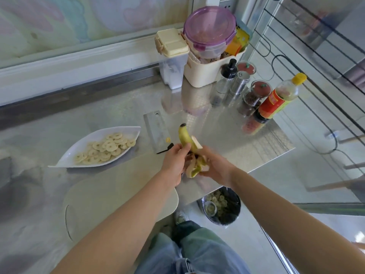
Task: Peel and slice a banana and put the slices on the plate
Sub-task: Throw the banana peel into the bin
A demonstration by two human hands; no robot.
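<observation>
A yellow banana (pixel 184 136) stands nearly upright above the metal table, its dark tip pointing away from me. My left hand (pixel 174 162) grips its lower part. My right hand (pixel 214 168) holds strips of peel (pixel 196 166) that hang down from the fruit; a bit of pale flesh shows at the top of the split. A white leaf-shaped plate (pixel 75 153) with several banana slices (pixel 104 148) lies to the left. A cleaver (pixel 157 130) rests flat on the table behind my left hand. A pale cutting board (pixel 110 196) lies under my left forearm.
At the back right stand a cream bin (pixel 207 76) holding a purple-lidded box (pixel 210 29), a clear canister (pixel 173 56), shakers, spice jars and a sauce bottle (pixel 280 97). A lined waste bin (pixel 222 206) with peel and slices sits on the floor below the table's edge.
</observation>
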